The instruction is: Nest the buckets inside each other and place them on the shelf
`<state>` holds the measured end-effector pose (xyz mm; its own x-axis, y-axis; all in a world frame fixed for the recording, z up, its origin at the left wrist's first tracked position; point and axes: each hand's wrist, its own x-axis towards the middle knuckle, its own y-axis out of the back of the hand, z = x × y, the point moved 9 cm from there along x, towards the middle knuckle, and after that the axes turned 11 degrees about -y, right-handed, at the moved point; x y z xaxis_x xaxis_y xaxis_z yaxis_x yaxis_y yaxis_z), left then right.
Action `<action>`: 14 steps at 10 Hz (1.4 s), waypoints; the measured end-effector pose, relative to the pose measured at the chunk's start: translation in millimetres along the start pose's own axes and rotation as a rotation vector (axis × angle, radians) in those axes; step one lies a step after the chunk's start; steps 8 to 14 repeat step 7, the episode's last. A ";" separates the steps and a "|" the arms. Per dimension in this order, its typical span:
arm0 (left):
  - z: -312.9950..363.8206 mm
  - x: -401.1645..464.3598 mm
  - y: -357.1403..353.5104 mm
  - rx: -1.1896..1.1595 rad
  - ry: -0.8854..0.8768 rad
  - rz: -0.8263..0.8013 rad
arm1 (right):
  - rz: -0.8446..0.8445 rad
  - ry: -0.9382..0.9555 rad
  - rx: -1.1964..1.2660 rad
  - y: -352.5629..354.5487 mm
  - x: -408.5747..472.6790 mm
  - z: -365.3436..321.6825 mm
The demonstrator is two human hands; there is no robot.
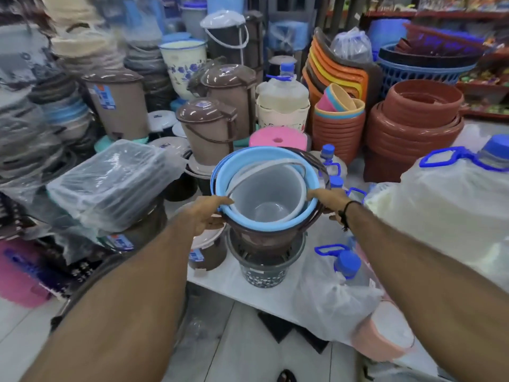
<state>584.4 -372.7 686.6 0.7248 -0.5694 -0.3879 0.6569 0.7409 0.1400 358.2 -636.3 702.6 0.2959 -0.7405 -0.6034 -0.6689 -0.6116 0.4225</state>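
While the grey bucket [264, 199] sits nested in the blue bucket [308, 213] and brown bucket [264, 238], both hands, left hand [209, 213] and right hand [329, 201], grip the brown rim, just above a dark basket [264, 274] on the white shelf [234, 285]

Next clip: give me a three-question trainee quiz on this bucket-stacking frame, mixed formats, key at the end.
1. True or false: the grey bucket sits inside the light blue bucket.
2. Which bucket is outermost in the held stack? A) pink B) brown C) white
3. Fill in: the left hand and right hand hold the stack at opposite sides of its ____.

Key:
1. True
2. B, the brown bucket
3. rim
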 end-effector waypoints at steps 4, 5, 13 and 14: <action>-125.4 89.8 -38.6 0.102 0.327 -0.063 | -0.140 -0.321 -0.273 -69.7 117.0 82.4; -131.8 103.1 -35.2 0.219 0.314 -0.150 | -0.164 -0.336 -0.331 -74.9 125.0 85.1; -81.8 118.4 -12.4 0.824 0.320 -0.612 | 0.006 -0.193 -0.537 -56.6 118.8 24.3; -81.8 118.4 -12.4 0.824 0.320 -0.612 | 0.006 -0.193 -0.537 -56.6 118.8 24.3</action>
